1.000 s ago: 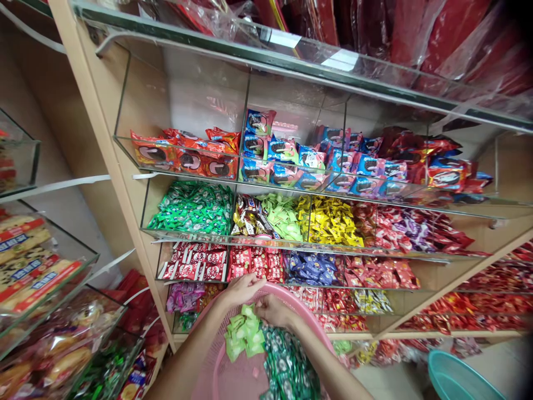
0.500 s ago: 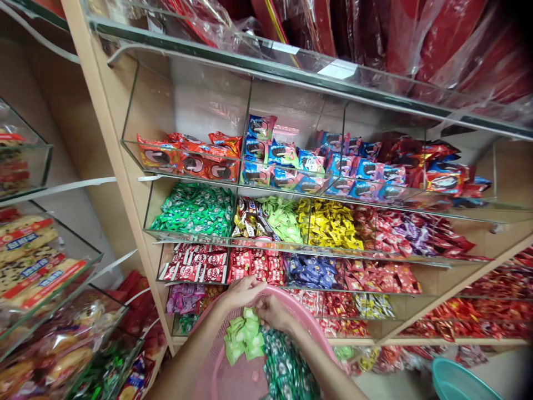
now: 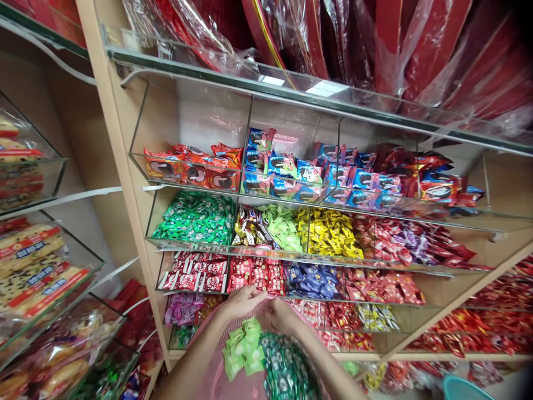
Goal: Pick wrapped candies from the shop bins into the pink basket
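Note:
A round pink plastic basket with a mesh side is below me at the bottom of the view. My left hand is closed over its far rim, fingers pointing right. Close beside it, my right hand is curled at the same rim, slightly blurred, with its fingertips partly hidden. Inside the basket, light green wrapped candies make a small pile on the left. Dark green wrapped candies fill the right side, partly behind my right forearm.
Ahead stand glass-fronted shelves with green candies, yellow candies, blue packets and red-and-white packets. Packaged cookies sit above. More shelves with bread packs rise at left. A teal basin is at the lower right.
The shelves sit slightly lower in view, as my head has tilted up. My right hand has moved from beside the light green candies up to the basket's far rim.

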### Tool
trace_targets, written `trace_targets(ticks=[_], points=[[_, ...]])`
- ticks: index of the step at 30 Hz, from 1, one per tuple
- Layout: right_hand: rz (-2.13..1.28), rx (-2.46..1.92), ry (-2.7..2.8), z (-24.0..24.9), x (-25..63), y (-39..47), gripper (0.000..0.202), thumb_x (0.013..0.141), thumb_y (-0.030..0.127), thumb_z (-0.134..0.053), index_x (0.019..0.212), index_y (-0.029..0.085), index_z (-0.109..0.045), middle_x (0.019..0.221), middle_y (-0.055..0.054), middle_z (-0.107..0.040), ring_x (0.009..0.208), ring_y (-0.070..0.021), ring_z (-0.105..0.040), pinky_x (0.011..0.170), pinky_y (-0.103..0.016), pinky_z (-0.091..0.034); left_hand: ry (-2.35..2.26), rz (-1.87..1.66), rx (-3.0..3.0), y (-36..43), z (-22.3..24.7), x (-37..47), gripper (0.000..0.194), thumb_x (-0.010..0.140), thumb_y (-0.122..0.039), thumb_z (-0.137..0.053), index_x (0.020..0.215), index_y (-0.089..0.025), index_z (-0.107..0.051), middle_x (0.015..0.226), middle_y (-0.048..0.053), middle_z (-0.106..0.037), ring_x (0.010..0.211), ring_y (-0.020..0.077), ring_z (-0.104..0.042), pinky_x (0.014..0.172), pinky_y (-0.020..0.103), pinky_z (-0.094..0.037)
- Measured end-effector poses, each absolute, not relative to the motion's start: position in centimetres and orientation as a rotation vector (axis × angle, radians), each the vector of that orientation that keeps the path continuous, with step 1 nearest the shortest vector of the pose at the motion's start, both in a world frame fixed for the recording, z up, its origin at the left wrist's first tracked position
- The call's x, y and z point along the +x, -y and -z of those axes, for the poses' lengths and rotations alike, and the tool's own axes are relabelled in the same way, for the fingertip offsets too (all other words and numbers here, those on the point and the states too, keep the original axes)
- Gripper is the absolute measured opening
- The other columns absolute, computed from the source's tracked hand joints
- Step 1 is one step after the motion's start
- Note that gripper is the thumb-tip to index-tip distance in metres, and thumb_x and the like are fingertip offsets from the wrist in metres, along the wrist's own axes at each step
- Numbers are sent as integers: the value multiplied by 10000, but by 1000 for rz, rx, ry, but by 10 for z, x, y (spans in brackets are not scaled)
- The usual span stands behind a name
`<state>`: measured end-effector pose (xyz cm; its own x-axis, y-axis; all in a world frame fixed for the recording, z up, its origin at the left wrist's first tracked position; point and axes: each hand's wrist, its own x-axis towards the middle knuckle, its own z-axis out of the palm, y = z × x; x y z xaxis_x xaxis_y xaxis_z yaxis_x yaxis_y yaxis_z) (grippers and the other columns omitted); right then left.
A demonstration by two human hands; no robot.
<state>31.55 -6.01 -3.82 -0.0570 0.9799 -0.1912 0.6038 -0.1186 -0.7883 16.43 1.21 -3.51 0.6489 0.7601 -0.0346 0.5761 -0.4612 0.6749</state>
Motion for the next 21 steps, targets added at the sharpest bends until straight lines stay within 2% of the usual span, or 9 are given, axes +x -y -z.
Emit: trace_targets(ticks=[2,4,8,11,13,15,18,21], points=[[-1118,-1736,1827,3,325,67,265,713,195,-566,466,176,-471,398,35,-476,394,-88,-417,417,-207,-306,-1052,-358,2221,-13,36,165,521,835,-652,-319,702,-200,-543,670,-28,-556,651,130,-488,558,218,-294],[-1176,-1628,1927,-39,333,73,228,759,297,-567,570,169,-561,435,32,-518,377,-94,-429,404,-212,-320,-1075,-352,2231,-13,37,166,512,831,-650,-334,696,-200,-539,658,-30,-541,635,128,-481,553,220,-285],[-880,-1605,1878,-116,349,68,258,801,401,-554,798,156,-636,486,37,-542,367,-84,-416,391,-204,-314,-1068,-360,2240,-12,37,165,509,829,-650,-339,699,-199,-534,672,-23,-541,636,132,-489,554,224,-284],[-376,-1785,1865,-151,361,49,218,848,320,-505,841,149,-641,522,12,-580,428,-101,-493,468,-212,-365,-1060,-375,2244,-10,36,164,494,838,-630,-343,704,-197,-540,674,-21,-555,638,132,-498,560,219,-294],[2,-1967,1908,-163,365,34,177,844,225,-500,842,148,-660,596,-34,-635,579,-140,-594,581,-232,-407,-1070,-380,2248,-10,36,164,487,838,-623,-354,711,-195,-548,679,-19,-563,645,134,-505,562,215,-303],[226,-2200,1969,-171,363,22,176,821,165,-518,895,149,-676,737,-92,-685,768,-192,-646,663,-256,-421,-1071,-385,2252,-10,37,164,483,840,-616,-357,718,-192,-556,685,-18,-570,652,137,-513,572,214,-318],[217,-2452,2061,-176,355,12,262,765,90,-558,999,124,-669,870,-155,-698,871,-238,-658,671,-268,-436,-1073,-396,2246,-11,40,164,486,837,-619,-360,726,-193,-566,699,-14,-580,673,144,-524,591,216,-337],[142,-2517,2091,-176,349,6,348,675,-6,-587,999,85,-674,849,-177,-704,837,-253,-674,631,-262,-446,-1077,-413,2246,-11,42,164,498,830,-634,-357,723,-195,-566,706,-12,-577,680,148,-519,595,220,-338]])
